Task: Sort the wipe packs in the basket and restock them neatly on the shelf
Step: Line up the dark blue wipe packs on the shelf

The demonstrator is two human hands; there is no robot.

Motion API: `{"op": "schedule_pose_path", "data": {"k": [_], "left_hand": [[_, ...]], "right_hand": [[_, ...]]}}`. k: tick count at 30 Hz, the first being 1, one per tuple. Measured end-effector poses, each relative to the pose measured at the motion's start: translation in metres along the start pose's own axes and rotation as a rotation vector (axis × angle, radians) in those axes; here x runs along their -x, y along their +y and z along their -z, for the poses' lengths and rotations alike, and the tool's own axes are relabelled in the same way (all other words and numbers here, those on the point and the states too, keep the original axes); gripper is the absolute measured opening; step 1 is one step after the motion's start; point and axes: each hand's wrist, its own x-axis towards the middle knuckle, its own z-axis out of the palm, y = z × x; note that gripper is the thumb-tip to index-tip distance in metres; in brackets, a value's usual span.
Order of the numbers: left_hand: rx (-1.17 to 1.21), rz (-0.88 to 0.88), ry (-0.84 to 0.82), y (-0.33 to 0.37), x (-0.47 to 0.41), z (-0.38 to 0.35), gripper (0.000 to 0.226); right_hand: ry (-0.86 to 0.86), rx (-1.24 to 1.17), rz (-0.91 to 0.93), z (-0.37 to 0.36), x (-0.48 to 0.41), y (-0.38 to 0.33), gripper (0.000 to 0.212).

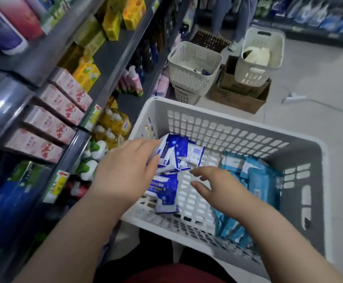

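Note:
A large white slotted basket (248, 129) sits in front of me on the floor. Its left half holds several dark blue and white wipe packs (178, 152), and one more blue pack (166, 193) lies nearer to me. Light blue wipe packs (262, 180) fill the right side. My left hand (125, 168) reaches into the basket, fingers curled over the pile of dark blue packs. My right hand (217, 186) hovers over the basket's middle with fingers spread, holding nothing. The shelf (97, 90) stands to my left.
The shelf carries pink boxes (52, 119), yellow boxes (87, 73) and bottles. Two smaller white baskets (193, 66) (260, 56) and a cardboard box (240, 97) stand further down the aisle. A person's legs (238, 21) show at the far end.

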Motion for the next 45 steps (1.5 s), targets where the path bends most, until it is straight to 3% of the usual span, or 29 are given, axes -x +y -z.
{"op": "schedule_pose_path", "data": {"k": [6,10,12,16,23,25,28,31,34,36,38,41,45], "left_hand": [[0.09,-0.094,-0.042,-0.059,-0.031,0.0,0.042],[0.112,-0.15,-0.039,-0.087,-0.044,-0.011,0.035],[0.101,-0.194,-0.001,-0.098,-0.048,-0.017,0.033],[0.06,-0.247,0.054,-0.113,-0.053,-0.02,0.03],[0.159,-0.287,-0.017,-0.108,-0.054,-0.019,0.031],[0.197,-0.27,-0.069,-0.097,-0.055,-0.02,0.034],[0.186,-0.276,-0.138,-0.073,-0.055,-0.03,0.04],[0.194,-0.303,-0.178,-0.047,-0.052,-0.05,0.04],[0.154,-0.317,-0.219,-0.025,-0.046,-0.069,0.039],[0.122,-0.311,-0.258,-0.017,-0.041,-0.08,0.039],[0.099,-0.279,-0.31,-0.013,-0.038,-0.089,0.04],[0.065,-0.224,-0.381,-0.012,-0.034,-0.098,0.041],[0.043,-0.195,-0.4,-0.012,-0.033,-0.106,0.04]], "right_hand": [[0.055,-0.59,-0.288,-0.052,-0.115,-0.025,0.014],[0.142,-0.59,-0.484,-0.089,-0.189,-0.027,0.026],[0.128,-0.565,-0.582,-0.103,-0.211,-0.03,0.023],[0.076,-0.572,-0.686,-0.125,-0.231,-0.027,0.038],[0.3,-0.674,-0.63,-0.107,-0.185,-0.008,0.022],[0.379,-0.532,-0.596,-0.093,-0.154,0.006,0.021],[0.44,-0.099,-0.533,-0.076,-0.112,0.033,0.027],[0.273,0.141,-0.488,-0.086,-0.087,0.068,0.03],[-0.058,0.178,-0.494,-0.1,-0.071,0.093,0.029],[-0.245,0.262,-0.383,-0.103,-0.067,0.103,0.023],[-0.301,0.293,-0.316,-0.101,-0.066,0.109,0.023],[-0.197,0.238,-0.318,-0.091,-0.066,0.123,0.016],[0.071,-0.065,-0.404,-0.073,-0.066,0.135,0.02]]}}
